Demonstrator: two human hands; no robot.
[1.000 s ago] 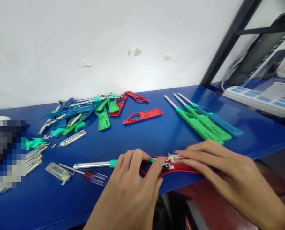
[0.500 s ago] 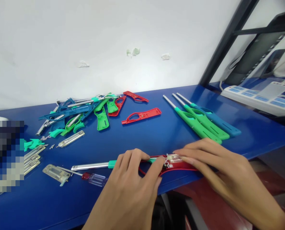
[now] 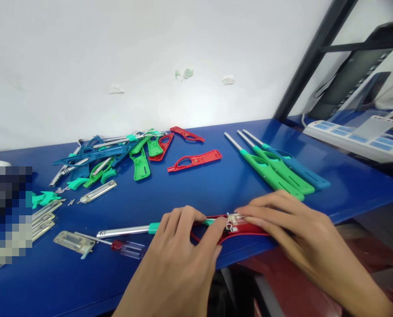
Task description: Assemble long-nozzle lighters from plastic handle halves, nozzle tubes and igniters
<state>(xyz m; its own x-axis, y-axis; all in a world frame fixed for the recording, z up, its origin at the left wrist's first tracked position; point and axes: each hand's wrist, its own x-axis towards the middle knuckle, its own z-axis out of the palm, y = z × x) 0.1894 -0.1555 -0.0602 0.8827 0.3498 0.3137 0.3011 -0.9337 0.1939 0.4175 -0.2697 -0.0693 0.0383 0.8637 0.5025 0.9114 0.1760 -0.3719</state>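
Observation:
Near the table's front edge lies an opened gas lighter with a red shell half (image 3: 249, 228), a teal collar and a long metal tube (image 3: 126, 230). My left hand (image 3: 179, 246) grips the shell around its trigger loop, thumb and fingers closed on it. A clear fuel tank (image 3: 236, 219) sits in the red handle. My right hand (image 3: 291, 229) holds this tank between thumb and fingers, partly covering it. Small white and dark parts show beside the tank, close to my left thumb. A screwdriver (image 3: 126, 248) with a clear and red handle lies left of my left hand, its shaft against another clear tank (image 3: 73, 243).
Two green lighters (image 3: 267, 169) and a blue one (image 3: 302, 169) lie at right. A red shell half (image 3: 196, 160) rests mid-table. Blue, green and red parts pile up at back left (image 3: 100, 154), near several clear tanks (image 3: 99, 191). A power strip (image 3: 354, 136) and black frame post (image 3: 302, 66) stand right.
The view has shifted slightly. The clear tank and my right hand have moved a little to the left along the red shell; my left hand keeps its grip.

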